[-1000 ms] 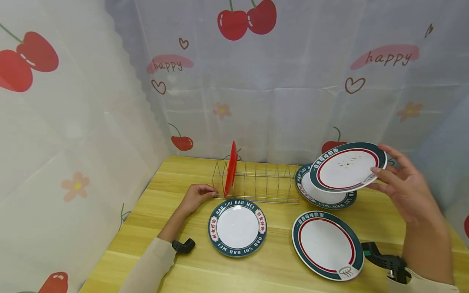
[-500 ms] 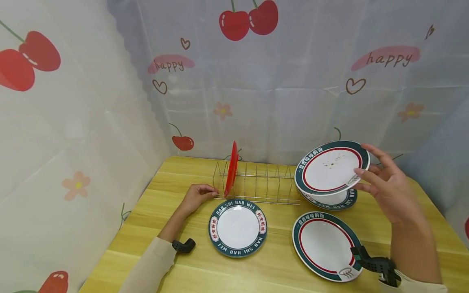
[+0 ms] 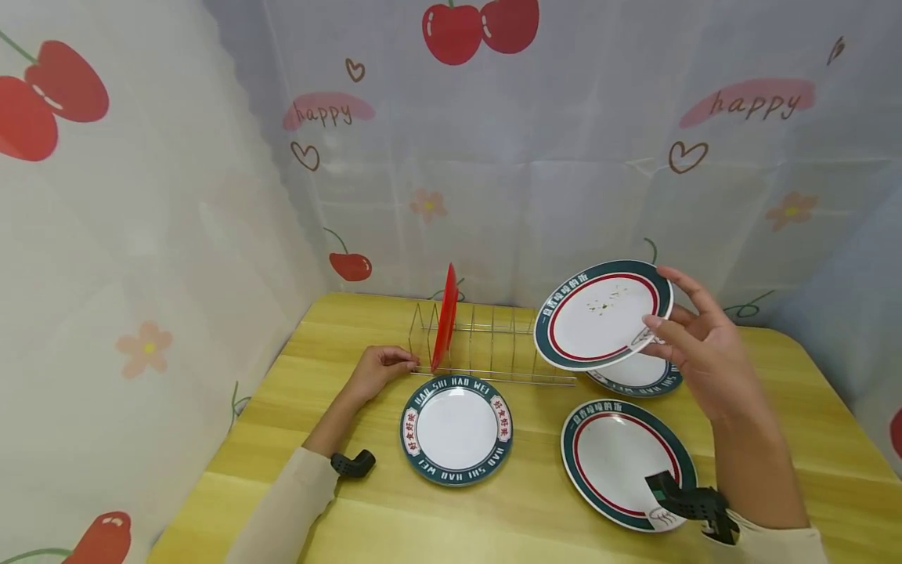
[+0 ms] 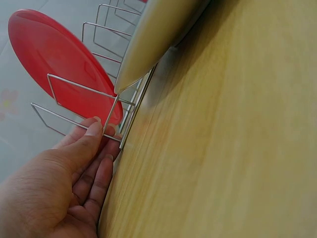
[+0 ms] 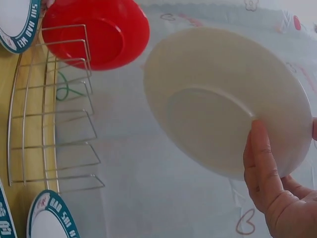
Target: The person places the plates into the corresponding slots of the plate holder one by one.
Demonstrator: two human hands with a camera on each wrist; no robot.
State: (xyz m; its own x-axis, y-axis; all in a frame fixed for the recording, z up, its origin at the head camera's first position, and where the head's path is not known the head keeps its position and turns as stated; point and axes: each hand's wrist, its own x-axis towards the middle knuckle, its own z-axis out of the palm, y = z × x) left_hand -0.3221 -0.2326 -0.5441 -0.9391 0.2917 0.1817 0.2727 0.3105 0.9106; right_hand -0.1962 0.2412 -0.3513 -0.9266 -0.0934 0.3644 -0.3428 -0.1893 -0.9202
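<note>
My right hand (image 3: 705,345) grips the right rim of a white plate (image 3: 599,313) with a green border and red ring. It is tilted in the air, above the right end of the wire dish rack (image 3: 493,368); brownish specks dot its face. The right wrist view shows its plain underside (image 5: 208,99), with fingers against it. My left hand (image 3: 380,374) pinches the rack's left front corner; in the left wrist view, thumb and fingertips hold the wire (image 4: 104,130). A red plate (image 3: 445,317) stands upright in the rack near that hand.
A green-rimmed plate with lettering (image 3: 456,431) lies before the rack. Another plate with a red ring (image 3: 620,462) lies at front right, partly under the right wrist's camera mount. One more lettered plate (image 3: 641,380) lies behind it, partly hidden by the held plate.
My right hand has carried the plate leftward, from over the back right plate to the rack's right end. My left hand stays at the rack's corner.
</note>
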